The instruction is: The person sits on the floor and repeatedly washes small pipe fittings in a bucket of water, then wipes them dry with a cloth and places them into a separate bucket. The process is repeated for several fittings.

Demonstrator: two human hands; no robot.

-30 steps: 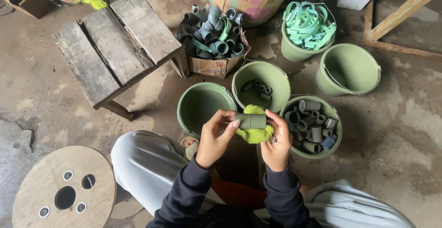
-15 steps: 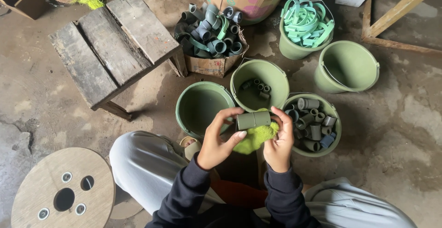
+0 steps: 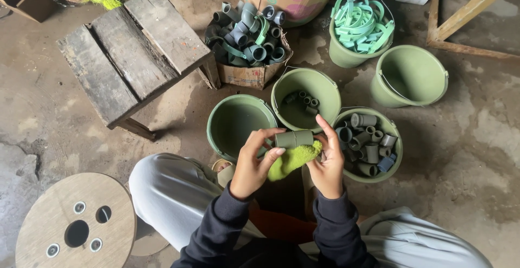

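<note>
Head view: a grey-green pipe fitting (image 3: pixel 294 138) is held level above 3 green buckets, pinched at its end by the left hand (image 3: pixel 253 165), so its side is exposed to the yellow-green cloth (image 3: pixel 292 158) pressed underneath by the right hand (image 3: pixel 329 164).

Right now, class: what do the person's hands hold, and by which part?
A short grey-green pipe piece, gripped at its two ends by the left hand and right hand, with a yellow-green cloth beneath it.
</note>
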